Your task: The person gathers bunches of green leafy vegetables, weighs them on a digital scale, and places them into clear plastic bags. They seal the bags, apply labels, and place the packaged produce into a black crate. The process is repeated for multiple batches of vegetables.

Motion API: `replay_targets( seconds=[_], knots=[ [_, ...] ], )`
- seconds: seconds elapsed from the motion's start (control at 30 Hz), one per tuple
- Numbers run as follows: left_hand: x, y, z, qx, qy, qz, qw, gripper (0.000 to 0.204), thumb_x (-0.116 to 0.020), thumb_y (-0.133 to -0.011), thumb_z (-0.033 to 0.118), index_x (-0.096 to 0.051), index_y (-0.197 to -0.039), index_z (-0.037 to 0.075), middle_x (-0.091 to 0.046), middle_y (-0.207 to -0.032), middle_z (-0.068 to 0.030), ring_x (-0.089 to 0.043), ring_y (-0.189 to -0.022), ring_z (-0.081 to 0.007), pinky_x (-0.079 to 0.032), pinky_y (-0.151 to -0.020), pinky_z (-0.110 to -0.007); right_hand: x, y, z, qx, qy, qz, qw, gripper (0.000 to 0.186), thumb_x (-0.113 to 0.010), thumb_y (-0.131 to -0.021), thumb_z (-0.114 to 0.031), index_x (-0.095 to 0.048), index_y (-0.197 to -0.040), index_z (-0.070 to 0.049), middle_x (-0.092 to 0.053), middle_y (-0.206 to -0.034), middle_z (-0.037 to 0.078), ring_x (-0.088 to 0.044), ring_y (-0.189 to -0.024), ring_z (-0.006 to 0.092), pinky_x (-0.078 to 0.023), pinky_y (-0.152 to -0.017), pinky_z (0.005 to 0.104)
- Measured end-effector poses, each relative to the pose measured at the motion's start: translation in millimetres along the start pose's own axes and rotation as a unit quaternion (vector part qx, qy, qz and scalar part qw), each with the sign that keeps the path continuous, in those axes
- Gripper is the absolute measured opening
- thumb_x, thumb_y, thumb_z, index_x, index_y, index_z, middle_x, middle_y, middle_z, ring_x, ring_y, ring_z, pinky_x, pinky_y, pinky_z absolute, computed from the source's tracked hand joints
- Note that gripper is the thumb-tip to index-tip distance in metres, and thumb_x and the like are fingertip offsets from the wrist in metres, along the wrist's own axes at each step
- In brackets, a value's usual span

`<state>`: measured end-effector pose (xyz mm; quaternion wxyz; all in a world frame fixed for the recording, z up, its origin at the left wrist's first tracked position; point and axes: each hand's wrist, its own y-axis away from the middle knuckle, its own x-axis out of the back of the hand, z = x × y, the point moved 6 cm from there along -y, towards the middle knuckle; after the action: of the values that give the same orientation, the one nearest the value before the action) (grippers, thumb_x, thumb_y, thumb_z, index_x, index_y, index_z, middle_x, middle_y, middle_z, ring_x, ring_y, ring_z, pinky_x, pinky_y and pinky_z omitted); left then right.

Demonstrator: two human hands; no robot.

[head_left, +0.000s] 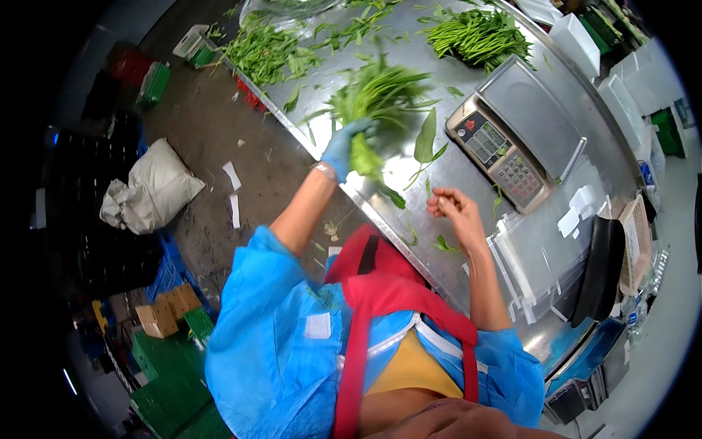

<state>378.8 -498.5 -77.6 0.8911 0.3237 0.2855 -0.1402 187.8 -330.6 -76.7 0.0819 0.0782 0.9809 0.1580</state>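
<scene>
My left hand (pixel 346 149), in a blue glove, is closed around a bunch of leafy greens (pixel 380 91) held over the metal table. Motion blurs the bunch, and its stems and leaves fan out toward the far side. My bare right hand (pixel 455 208) hovers nearer the table's front edge, fingers curled and pinched together. A thin green bit shows by its fingertips; whether it is gripped I cannot make out. Just beyond lies a loose leafy sprig (pixel 425 139). To the right of the bunch stands a scale (pixel 504 157) with a flat metal pan (pixel 534 110).
Piles of greens lie at the far left (pixel 263 53) and far right (pixel 479 38) of the metal table (pixel 311 80). Clear plastic bags (pixel 537 252) lie right of my right hand, near a beige basket (pixel 636 245). A white sack (pixel 157 186) rests on the floor, left.
</scene>
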Motion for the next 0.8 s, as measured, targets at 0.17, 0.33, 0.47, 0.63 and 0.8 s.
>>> replay_targets(
  seconds=[0.17,0.33,0.47,0.63,0.8],
  knots=[
    [-49.0,-53.2,-12.5,0.043,0.142,-0.116,0.982,0.018,-0.053,-0.087,0.021,-0.058,-0.096,0.007,-0.064,-0.080,-0.0018,-0.060,-0.065,-0.0159,-0.053,-0.064,-0.035,-26.4,-35.6,-85.4,0.227,0.066,0.098,0.967,0.021,-0.055,-0.088,-0.013,-0.056,-0.105,0.000,-0.060,-0.096,0.006,-0.055,-0.089,0.0124,-0.042,-0.081,0.0258],
    [-72.1,-118.2,22.8,0.094,0.250,-0.150,0.952,0.017,-0.053,-0.087,0.020,-0.055,-0.097,0.006,-0.063,-0.083,-0.0071,-0.059,-0.067,-0.0197,-0.053,-0.062,-0.038,-71.8,-102.2,-130.5,0.349,0.139,0.174,0.910,0.025,-0.057,-0.086,-0.017,-0.055,-0.106,-0.001,-0.055,-0.105,0.007,-0.052,-0.096,0.0164,-0.040,-0.086,0.0293],
    [-55.6,-158.6,52.5,0.086,0.200,-0.113,0.969,0.009,-0.057,-0.081,0.014,-0.057,-0.091,0.013,-0.061,-0.080,-0.0028,-0.058,-0.066,-0.0196,-0.052,-0.061,-0.038,-84.1,-166.4,-148.0,0.372,0.161,0.273,0.872,0.034,-0.055,-0.087,-0.029,-0.055,-0.108,-0.002,-0.052,-0.110,0.009,-0.047,-0.104,0.0207,-0.034,-0.092,0.0332],
    [-45.1,-184.8,48.7,0.095,0.173,-0.187,0.962,0.023,-0.054,-0.084,0.018,-0.055,-0.105,0.008,-0.062,-0.086,-0.0064,-0.060,-0.080,-0.0178,-0.050,-0.074,-0.031,-111.9,-242.8,-135.4,0.342,0.323,0.282,0.836,0.039,-0.054,-0.083,-0.029,-0.052,-0.110,-0.001,-0.049,-0.113,0.017,-0.047,-0.106,0.0326,-0.032,-0.095,0.0403],
    [-26.6,-192.8,111.3,0.046,0.016,-0.129,0.990,0.031,-0.058,-0.079,0.012,-0.054,-0.108,0.004,-0.059,-0.085,-0.0045,-0.059,-0.080,-0.0169,-0.049,-0.075,-0.029,-106.6,-252.4,-105.8,0.305,0.233,0.262,0.885,0.041,-0.051,-0.087,-0.033,-0.051,-0.113,-0.001,-0.047,-0.120,0.014,-0.047,-0.111,0.0270,-0.034,-0.095,0.0361]
  ],
)
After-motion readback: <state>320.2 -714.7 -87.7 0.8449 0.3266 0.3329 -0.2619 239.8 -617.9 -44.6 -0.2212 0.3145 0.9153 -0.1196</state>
